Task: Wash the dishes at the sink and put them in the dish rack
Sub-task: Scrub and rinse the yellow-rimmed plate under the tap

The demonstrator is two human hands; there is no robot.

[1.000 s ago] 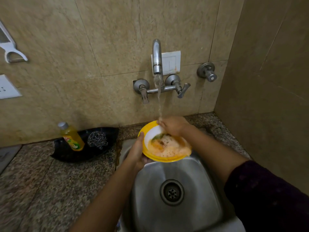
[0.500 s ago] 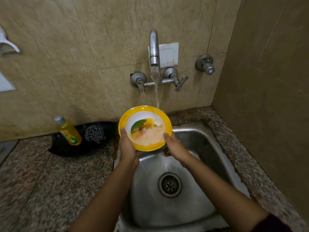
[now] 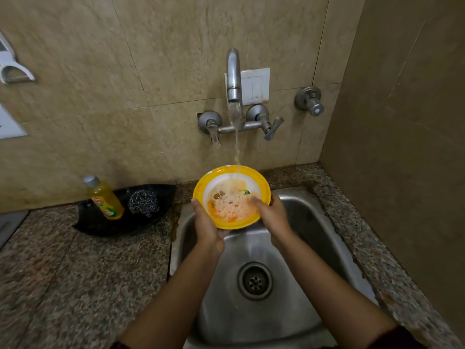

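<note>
A yellow-rimmed bowl [image 3: 201,187] with a white inside hangs over the back of the steel sink [image 3: 317,222], under the running tap [image 3: 232,79]. Orange, foamy water and a green scrap lie in it. My left hand [image 3: 207,222] grips the bowl's left rim, thumb on the edge and fingers underneath. My right hand [image 3: 273,215] holds the right rim, its thumb reaching into the bowl. The water stream lands on the bowl's far edge. No dish rack is in view.
A black dish [image 3: 100,222] on the granite counter [image 3: 75,285] left of the sink holds a yellow soap bottle [image 3: 104,197] and a steel scrubber [image 3: 143,204]. A side wall [image 3: 402,147] stands close on the right. The drain [image 3: 254,280] sits mid-sink.
My right hand left the inside of the bowl and took its right rim. The bowl tipped toward me, then levelled under the stream, and the green scrap shifted right.
</note>
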